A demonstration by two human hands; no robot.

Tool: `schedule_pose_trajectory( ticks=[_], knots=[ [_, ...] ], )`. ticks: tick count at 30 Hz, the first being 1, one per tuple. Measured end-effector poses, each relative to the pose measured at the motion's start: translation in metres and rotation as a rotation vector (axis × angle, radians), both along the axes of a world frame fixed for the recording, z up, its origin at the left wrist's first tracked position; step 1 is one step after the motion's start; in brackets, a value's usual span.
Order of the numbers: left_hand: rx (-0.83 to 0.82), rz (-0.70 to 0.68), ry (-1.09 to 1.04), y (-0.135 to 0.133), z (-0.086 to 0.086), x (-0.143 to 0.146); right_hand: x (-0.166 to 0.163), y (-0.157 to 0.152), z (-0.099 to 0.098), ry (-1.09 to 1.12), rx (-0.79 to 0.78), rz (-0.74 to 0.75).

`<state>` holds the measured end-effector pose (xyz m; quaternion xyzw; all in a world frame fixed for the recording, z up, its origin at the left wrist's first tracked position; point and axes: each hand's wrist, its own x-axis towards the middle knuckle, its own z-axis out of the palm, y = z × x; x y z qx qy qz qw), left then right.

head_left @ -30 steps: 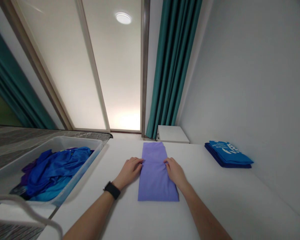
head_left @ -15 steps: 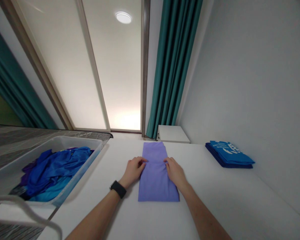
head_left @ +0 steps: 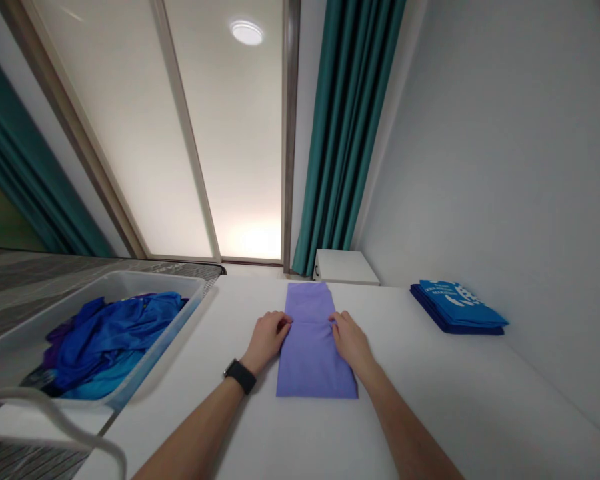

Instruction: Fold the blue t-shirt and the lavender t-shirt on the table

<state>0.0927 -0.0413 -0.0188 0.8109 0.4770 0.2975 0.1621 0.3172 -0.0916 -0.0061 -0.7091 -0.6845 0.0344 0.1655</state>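
Note:
A purple garment (head_left: pixel 316 367), folded into a long narrow panel, lies flat on the white table (head_left: pixel 220 427). A crease runs across its middle, between my two hands. At its left edge my left hand (head_left: pixel 269 337), with a black watch (head_left: pixel 240 377) on the wrist, pinches the cloth between thumb and fingers. Opposite, my right hand (head_left: pixel 349 340) pinches the right edge at about the same height. The exact grip of the fingertips is partly hidden by the curled fingers.
A clear plastic bin (head_left: pixel 165 357) with crumpled blue and purple clothes (head_left: pixel 115 340) stands at left. Folded blue garments (head_left: pixel 460 307) are stacked at the table's right, near the wall. Beyond the far edge is a white cabinet (head_left: pixel 347 267). A grey curved tube (head_left: pixel 55 417) crosses the lower left.
Hardly anything differs. Both hands stay at the garment's side edges, the left fingertips shifted very slightly outward, and the crease between them looks a little flatter.

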Motion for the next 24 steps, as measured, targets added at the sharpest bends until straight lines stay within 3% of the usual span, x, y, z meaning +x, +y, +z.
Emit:
schedule_pose_trajectory(
  ticks=[4, 8, 11, 17, 21, 24],
  knots=[
    [-0.019, -0.003, -0.077, 0.001, 0.0, -0.002, -0.007, -0.012, 0.015, -0.086, 0.125, 0.038],
    [-0.008, -0.012, -0.126, 0.001, 0.0, -0.004, -0.03, -0.028, 0.022, -0.128, 0.157, 0.207],
    [0.019, -0.023, -0.155, -0.001, -0.001, -0.006, -0.046, -0.036, 0.013, -0.132, 0.113, 0.303],
    [0.105, -0.026, -0.142, -0.012, 0.009, -0.007, -0.048, -0.035, -0.008, -0.12, -0.038, 0.343],
    [0.223, -0.071, -0.028, -0.034, 0.023, -0.004, -0.047, -0.033, -0.011, -0.129, -0.057, 0.355],
    [0.24, -0.154, 0.111, -0.055, 0.023, -0.003, -0.047, -0.033, -0.013, -0.141, -0.051, 0.353]
  ],
)
